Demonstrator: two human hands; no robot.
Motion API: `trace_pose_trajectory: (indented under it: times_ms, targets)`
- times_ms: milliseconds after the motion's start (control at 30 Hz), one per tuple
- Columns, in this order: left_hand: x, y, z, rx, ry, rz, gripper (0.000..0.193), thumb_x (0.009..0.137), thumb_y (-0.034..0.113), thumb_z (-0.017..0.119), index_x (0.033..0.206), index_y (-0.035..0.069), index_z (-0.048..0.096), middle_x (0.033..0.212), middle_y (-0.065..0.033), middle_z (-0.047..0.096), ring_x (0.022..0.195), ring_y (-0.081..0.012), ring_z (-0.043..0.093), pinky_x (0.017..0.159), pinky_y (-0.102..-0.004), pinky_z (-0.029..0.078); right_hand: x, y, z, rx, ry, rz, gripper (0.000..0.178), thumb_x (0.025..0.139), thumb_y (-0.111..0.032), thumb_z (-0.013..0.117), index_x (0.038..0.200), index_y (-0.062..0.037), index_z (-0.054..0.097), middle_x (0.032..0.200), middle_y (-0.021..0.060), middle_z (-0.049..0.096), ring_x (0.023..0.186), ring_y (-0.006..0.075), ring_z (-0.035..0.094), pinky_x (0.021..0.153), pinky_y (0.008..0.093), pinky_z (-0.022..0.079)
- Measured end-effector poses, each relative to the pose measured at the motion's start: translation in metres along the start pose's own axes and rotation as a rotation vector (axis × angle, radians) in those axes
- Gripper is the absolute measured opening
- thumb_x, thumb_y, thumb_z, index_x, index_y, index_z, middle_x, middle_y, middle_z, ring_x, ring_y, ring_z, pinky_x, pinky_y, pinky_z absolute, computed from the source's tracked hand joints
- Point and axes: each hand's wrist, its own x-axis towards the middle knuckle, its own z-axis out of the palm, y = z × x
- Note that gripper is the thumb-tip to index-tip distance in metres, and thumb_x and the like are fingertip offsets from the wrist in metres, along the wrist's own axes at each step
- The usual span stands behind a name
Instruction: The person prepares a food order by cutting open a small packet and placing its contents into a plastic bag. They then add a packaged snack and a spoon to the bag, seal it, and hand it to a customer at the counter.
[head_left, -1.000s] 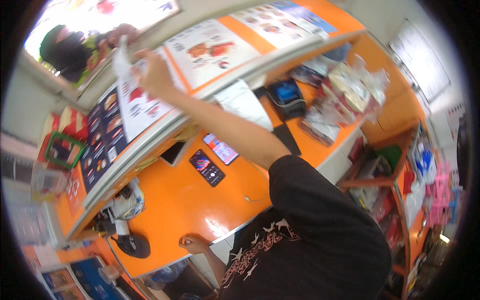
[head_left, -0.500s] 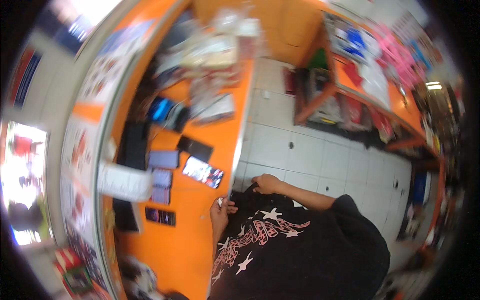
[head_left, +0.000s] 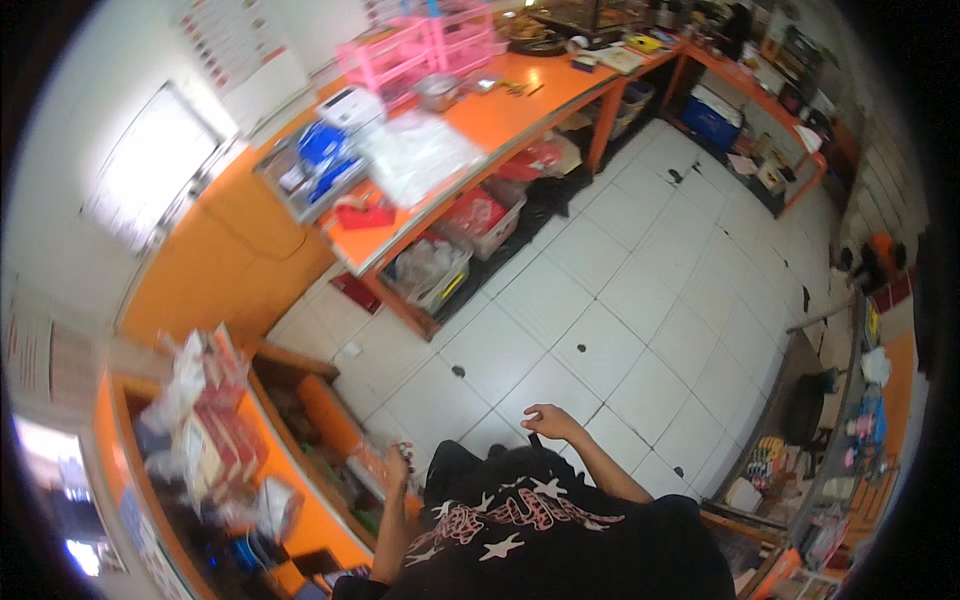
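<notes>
My left hand [head_left: 398, 465] is held up beside the orange counter on the left, its fingers curled in. A small pale thing shows at its fingertips, too small to name. Out over the white floor tiles, in front of my body, is my right hand [head_left: 552, 422] with bent fingers. A short dark strip [head_left: 535, 440] hangs just below those fingers; what it is I cannot make out. Between the two hands is my black shirt [head_left: 590, 535] with pale stars and a pink pattern.
The near orange counter [head_left: 325, 530] carries plastic-wrapped packs [head_left: 215, 440]. A long orange table [head_left: 530, 100] ahead bears pink racks [head_left: 420, 50], a clear plastic bag [head_left: 415, 155] and a blue bag [head_left: 325, 155]. Bins [head_left: 485, 220] stand underneath. A shelf unit [head_left: 790, 420] is at right.
My view has swung right, away from the phones on the counter, toward the floor and long table. Both hands have come away from the counter edge and moved farther apart.
</notes>
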Motion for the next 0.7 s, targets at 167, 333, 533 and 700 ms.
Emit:
trace_pose_trajectory:
  times_ms: [167, 333, 533, 700]
  targets:
    - [0.183, 0.064, -0.042, -0.481, -0.013, -0.188, 0.028, 0.096, 0.022, 0.049, 0.122, 0.011, 0.051, 0.09, -0.0085, 0.06, 0.063, -0.0143, 0.051, 0.052, -0.0251, 0.043, 0.059, -0.011, -0.075, 0.352, -0.028, 0.054, 0.055, 0.084, -0.037, 0.069, 0.123, -0.0004, 0.058, 0.097, 0.0165, 0.07, 0.082, 0.0202, 0.068, 0.069, 0.0321, 0.054]
    - [0.312, 0.139, -0.005, -0.454, 0.325, -0.071, 0.01, 0.094, 0.009, 0.048, 0.1, 0.004, 0.055, 0.07, -0.0024, 0.052, 0.056, -0.0113, 0.049, 0.048, -0.0259, 0.042, 0.139, 0.072, -0.15, 0.364, 0.098, 0.278, 0.048, 0.086, -0.035, 0.068, 0.121, -0.0025, 0.06, 0.096, 0.0144, 0.07, 0.082, 0.0197, 0.068, 0.066, 0.0321, 0.055]
    - [0.416, 0.227, -0.014, -0.447, 0.528, 0.282, 0.029, 0.087, 0.031, 0.059, 0.087, 0.003, 0.062, 0.081, -0.0094, 0.064, 0.07, -0.0256, 0.063, 0.063, -0.0422, 0.051, 0.154, 0.201, -0.231, 0.2, 0.133, 0.662, 0.033, 0.088, -0.029, 0.064, 0.106, -0.0021, 0.066, 0.095, 0.0121, 0.071, 0.078, 0.021, 0.069, 0.062, 0.0339, 0.055]
    - [0.406, 0.37, -0.022, 0.795, 1.4, 0.45, 0.026, 0.088, 0.019, 0.054, 0.069, 0.002, 0.059, 0.072, -0.0128, 0.068, 0.065, -0.0331, 0.066, 0.057, -0.0453, 0.052, 0.131, 0.242, -0.259, 0.906, 0.518, 0.816, 0.027, 0.09, -0.023, 0.059, 0.11, -0.005, 0.063, 0.095, 0.0119, 0.069, 0.078, 0.0233, 0.068, 0.065, 0.0389, 0.053]
